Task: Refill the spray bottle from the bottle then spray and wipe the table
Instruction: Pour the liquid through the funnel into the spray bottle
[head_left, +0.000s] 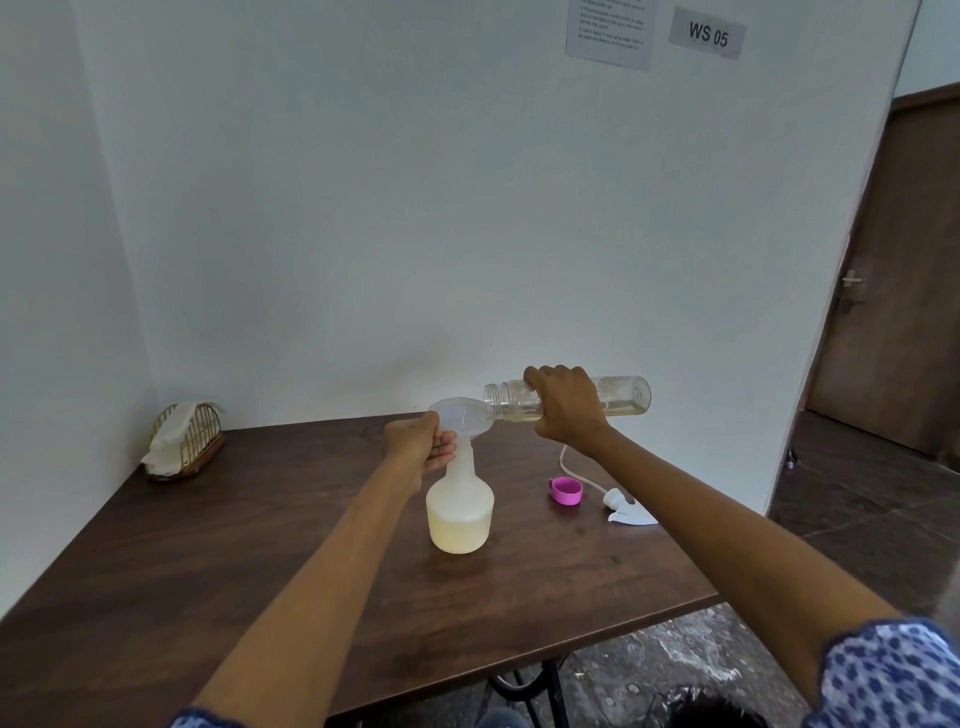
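A white translucent spray bottle (460, 506) stands on the brown table (270, 551), partly filled with pale yellowish liquid, its spray head removed. A clear funnel (464, 414) sits in its neck. My left hand (422, 443) grips the neck just under the funnel. My right hand (567, 408) holds a clear bottle (626, 396) tipped almost level, its open mouth over the funnel's rim, a little liquid left inside. The spray head (621, 504) with its tube lies to the right on the table.
A pink cap (565, 490) lies next to the spray head. A gold wire holder with white tissues (183, 438) stands at the table's far left corner against the wall. The table's right edge drops to a dark floor; a brown door (904, 291) is at the right.
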